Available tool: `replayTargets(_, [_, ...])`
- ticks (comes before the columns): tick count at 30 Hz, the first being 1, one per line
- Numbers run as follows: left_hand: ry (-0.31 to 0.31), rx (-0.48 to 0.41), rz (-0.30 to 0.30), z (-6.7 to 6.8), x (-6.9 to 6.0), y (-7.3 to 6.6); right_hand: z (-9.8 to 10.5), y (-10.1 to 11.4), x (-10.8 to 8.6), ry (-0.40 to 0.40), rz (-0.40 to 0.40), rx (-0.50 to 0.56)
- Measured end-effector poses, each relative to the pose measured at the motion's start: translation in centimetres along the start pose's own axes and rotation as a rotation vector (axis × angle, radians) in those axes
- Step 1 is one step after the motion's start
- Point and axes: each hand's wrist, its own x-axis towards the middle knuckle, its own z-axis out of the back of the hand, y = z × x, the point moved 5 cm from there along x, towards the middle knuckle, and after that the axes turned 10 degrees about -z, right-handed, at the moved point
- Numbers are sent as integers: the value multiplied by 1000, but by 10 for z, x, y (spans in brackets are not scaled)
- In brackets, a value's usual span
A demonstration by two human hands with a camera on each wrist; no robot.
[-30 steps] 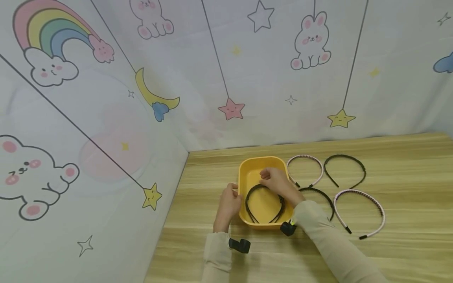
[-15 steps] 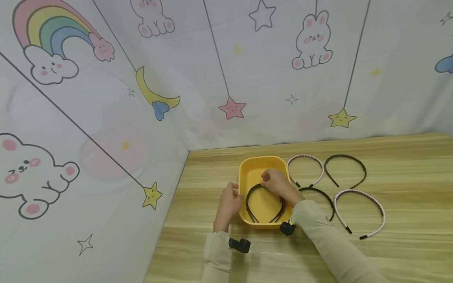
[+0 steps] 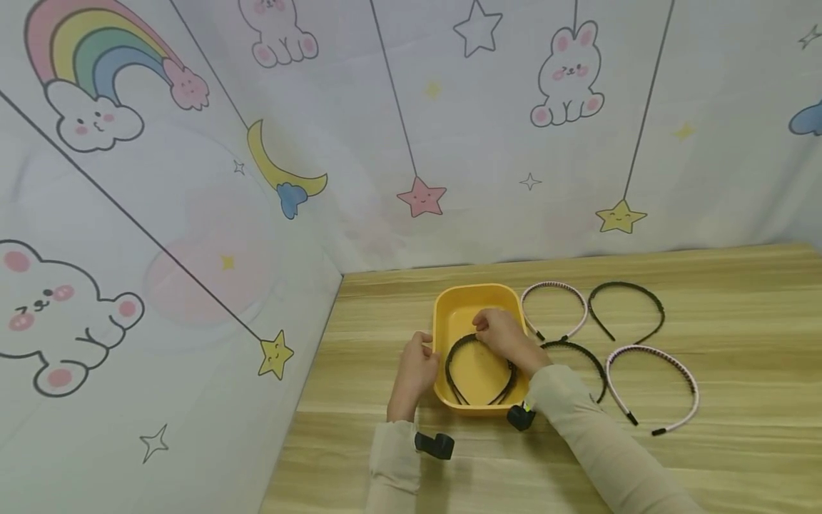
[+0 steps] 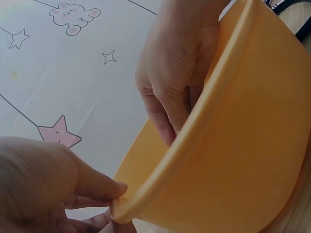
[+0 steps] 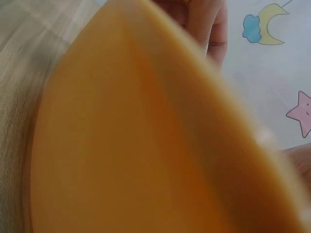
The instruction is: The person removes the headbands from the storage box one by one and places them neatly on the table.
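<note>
My left hand [image 3: 416, 368] pinches the left rim of a yellow plastic bin [image 3: 439, 307], thumb inside and fingers outside, as the left wrist view shows. My right hand [image 3: 504, 334] reaches over the right rim into the bin. Its fingers are curled down at the top of a black headband [image 3: 452, 357], which lies in the bin's near half. The arms of that headband look doubled, so more than one may be stacked there. In the left wrist view the right hand [image 4: 177, 73] dips behind the rim, its fingertips partly hidden. The bin wall [image 5: 107, 136] fills most of the right wrist view.
Right of the bin, on the wooden table [image 3: 738, 307], lie a pink headband [image 3: 554, 284] and a black headband [image 3: 661, 307] at the back. Nearer are another black headband [image 3: 597, 360], partly behind the right arm, and another pink one [image 3: 687, 375]. A printed curtain [image 3: 488, 235] stands behind.
The right hand has shifted only slightly over the top of the black headband. The left hand, the bin and the headbands on the table keep their places.
</note>
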Motion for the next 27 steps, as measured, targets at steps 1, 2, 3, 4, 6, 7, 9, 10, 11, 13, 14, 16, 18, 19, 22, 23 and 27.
replayTargets(1, [-2, 1, 0, 0, 0, 0, 0, 0, 0, -2, 9, -1])
replayTargets(2, [-5, 1, 0, 0, 0, 0, 0, 0, 0, -7, 16, -2])
replayTargets(3, [-5, 2, 1, 0, 0, 0, 0, 1, 0, -10, 21, 0])
replayTargets(4, [-5, 3, 0, 0, 0, 0, 0, 1, 0, -16, 26, 2])
replayTargets(6, [-4, 1, 6, 1, 0, -1, 1, 2, 0, -26, 43, 6])
replayTargets(7, [-4, 1, 9, 1, 0, -1, 1, 2, 0, -30, 48, 9])
replayTargets(9, [-1, -1, 12, 1, 0, -1, 2, 3, 0, -34, 52, 19])
replayTargets(10, [-1, -2, 15, 1, 0, -1, 2, 3, -1, -35, 58, 22])
replayTargets(11, [-2, -2, 18, 1, 0, -2, 2, 4, -1, -36, 57, 28])
replayTargets(13, [-5, -2, 13, 1, 0, -2, 4, 5, -2, -37, 64, 30])
replayTargets(14, [-5, -4, 13, 1, 0, -2, 4, 6, -2, -36, 66, 35])
replayTargets(16, [-8, -6, 10, 1, 0, -2, 6, 8, -3, -36, 67, 38])
replayTargets(18, [-10, -11, 8, 0, 0, -1, 8, 10, -5, -41, 71, 35])
replayTargets(19, [-9, -14, 11, 0, 0, -1, 9, 11, -5, -42, 70, 38])
replayTargets(22, [-8, -26, 21, 0, 0, 0, 13, 16, -7, -50, 75, 35])
replayTargets(23, [-6, -29, 27, 0, 0, 0, 14, 17, -7, -51, 78, 34])
replayTargets(27, [-3, -36, 37, 0, -1, -1, 18, 19, -8, -45, 78, 27])
